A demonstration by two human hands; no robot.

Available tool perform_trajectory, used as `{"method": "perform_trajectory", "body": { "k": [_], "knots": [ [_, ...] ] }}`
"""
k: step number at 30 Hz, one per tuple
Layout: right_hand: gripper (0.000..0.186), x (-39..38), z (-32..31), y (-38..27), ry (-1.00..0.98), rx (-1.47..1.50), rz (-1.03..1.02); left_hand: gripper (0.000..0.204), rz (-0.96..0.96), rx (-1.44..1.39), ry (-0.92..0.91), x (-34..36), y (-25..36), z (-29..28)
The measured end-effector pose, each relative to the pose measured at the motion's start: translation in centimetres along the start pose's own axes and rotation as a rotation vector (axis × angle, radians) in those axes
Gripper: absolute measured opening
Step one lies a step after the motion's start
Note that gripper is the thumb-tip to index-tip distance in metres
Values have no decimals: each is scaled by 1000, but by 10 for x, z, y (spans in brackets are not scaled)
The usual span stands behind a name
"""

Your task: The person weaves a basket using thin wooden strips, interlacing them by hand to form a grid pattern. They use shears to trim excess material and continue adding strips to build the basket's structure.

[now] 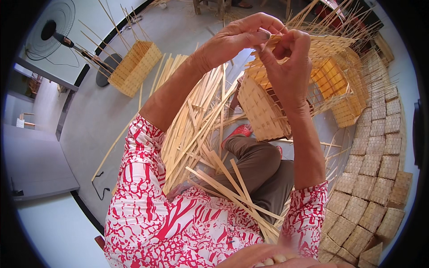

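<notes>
Handwork at the edge of a woven basket (261,107). The left hand (245,36) reaches in from the left and the right hand (292,67) from below; their fingertips meet closely at the basket's upper edge. Both grips appear pinched, thumb against fingers, on that edge; which strip lies between the tips is too small to tell. The basket spreads below and to the right of the grip, tilted, with its hollow below right. Unwoven strip ends (308,17) fan out beyond the right hand. Loose strips (181,145) lie below and left of the grip, and a second basket (136,67) stands well apart, farther left. For good work, one pinch should probably steady the crossing while the other guides a single strip, pulled snug without sharp bending, since thin strips may split. Keeping the fanned ends clear of the fingertips would help prevent snagging.
</notes>
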State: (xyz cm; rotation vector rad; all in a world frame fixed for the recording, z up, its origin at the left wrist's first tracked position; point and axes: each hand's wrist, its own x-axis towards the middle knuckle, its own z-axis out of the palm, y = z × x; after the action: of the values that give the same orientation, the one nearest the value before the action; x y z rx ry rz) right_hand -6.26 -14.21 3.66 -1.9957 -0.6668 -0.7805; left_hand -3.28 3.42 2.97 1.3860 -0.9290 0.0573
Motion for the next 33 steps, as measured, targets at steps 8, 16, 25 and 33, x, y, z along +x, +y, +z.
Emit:
{"method": "perform_trajectory", "body": {
  "k": [8, 16, 25, 33],
  "knots": [
    [40, -5, 2, 0, 37, 28, -79, 40, -10, -19, -203, 11, -2, -16],
    [36, -7, -3, 0, -27, 25, -172, 31, 41, -86, -201, 21, -12, -20],
    [30, -6, -7, 0, -33, 89, -127, 18, 64, -220, -111, 40, -10, -15],
    [28, -6, -10, 2, 33, 57, -116, 16, 112, -238, -24, 51, -20, -6]
  ]
}}
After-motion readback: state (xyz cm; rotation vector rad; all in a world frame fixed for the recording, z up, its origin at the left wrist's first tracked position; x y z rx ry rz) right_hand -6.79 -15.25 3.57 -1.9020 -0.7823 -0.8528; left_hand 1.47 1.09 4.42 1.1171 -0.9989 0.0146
